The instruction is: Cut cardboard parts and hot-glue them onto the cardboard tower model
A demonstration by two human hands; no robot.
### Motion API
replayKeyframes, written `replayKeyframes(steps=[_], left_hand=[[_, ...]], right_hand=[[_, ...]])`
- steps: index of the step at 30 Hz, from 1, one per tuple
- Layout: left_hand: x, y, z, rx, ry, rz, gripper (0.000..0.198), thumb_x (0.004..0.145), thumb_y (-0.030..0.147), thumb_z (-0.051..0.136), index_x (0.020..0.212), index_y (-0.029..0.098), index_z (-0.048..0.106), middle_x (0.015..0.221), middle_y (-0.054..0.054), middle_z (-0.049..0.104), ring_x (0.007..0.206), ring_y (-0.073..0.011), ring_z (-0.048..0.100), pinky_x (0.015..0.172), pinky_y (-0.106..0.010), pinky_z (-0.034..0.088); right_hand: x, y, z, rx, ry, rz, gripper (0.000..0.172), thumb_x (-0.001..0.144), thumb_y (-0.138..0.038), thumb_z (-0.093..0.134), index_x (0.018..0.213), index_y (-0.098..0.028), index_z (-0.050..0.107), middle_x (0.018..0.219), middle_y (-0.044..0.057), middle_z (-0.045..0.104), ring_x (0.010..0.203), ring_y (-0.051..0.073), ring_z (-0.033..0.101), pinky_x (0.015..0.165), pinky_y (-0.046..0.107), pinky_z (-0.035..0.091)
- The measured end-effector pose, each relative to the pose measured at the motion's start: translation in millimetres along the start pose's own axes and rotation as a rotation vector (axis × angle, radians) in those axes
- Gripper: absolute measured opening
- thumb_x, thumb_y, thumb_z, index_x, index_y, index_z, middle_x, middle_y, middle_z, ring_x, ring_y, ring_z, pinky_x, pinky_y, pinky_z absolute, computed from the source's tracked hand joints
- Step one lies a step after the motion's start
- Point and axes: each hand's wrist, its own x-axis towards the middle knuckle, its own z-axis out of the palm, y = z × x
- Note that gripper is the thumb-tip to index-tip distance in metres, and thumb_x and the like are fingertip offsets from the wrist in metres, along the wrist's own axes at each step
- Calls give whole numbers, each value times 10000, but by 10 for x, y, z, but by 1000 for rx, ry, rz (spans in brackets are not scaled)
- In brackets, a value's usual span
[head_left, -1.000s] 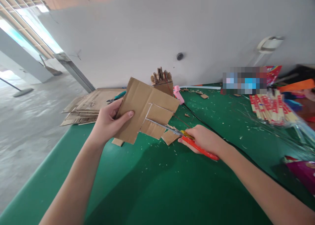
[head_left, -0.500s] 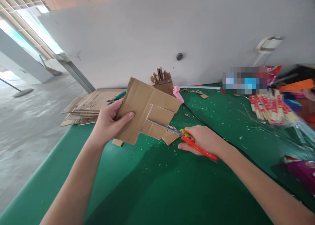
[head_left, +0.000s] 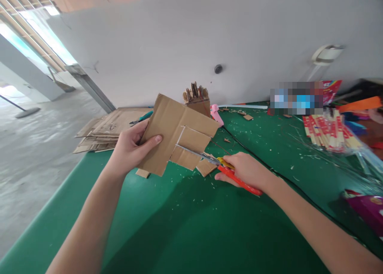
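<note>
Your hands: left hand (head_left: 130,149) grips the cardboard piece (head_left: 170,132), right hand (head_left: 248,170) clasps the scissors (head_left: 223,165), blades barely advanced since a second ago.

Brown corrugated cardboard sheet (head_left: 167,132), partly slit into flaps, is held tilted above the green table, with the red-and-yellow-handled scissors (head_left: 221,166) blades inserted in 1 slit.

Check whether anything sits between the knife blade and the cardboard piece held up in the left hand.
Nothing visible does. The knife in the right hand already has its blade in the cut of the cardboard piece, which the left hand holds above the green table.
</note>
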Motion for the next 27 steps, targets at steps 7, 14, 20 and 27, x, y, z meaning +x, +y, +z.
replayKeyframes(steps=[7,14,20,27], left_hand=[[5,-1,-25,-53,-40,-35,436,762,350,656,1172,216,596,927,-57,686,846,-235,641,618,-288,554],[4,17,-17,-95,-21,-83,433,754,359,666,1157,213,608,925,-58,695,828,-229,655,609,-281,556],[12,14,-34,-158,-36,-82,428,767,335,672,1171,211,608,966,-58,701,861,-221,657,630,-265,553],[13,-9,-39,-108,-19,-51,440,798,322,657,1214,196,587,978,-51,707,816,-170,650,623,-227,536]], right_hand=[[6,7,14,24,-16,0,433,759,-624,534,649,-209,481,596,18,561,521,137,480,508,259,282],[-18,-26,-29,84,-57,0,439,751,-638,528,660,-216,451,618,5,562,512,124,443,494,253,289],[-26,-46,-54,163,-107,-7,469,743,-678,507,685,-217,443,631,-1,560,508,115,450,485,245,297],[-7,-17,-17,163,-88,25,446,737,-652,538,680,-213,485,589,-10,556,495,114,453,479,244,301]])
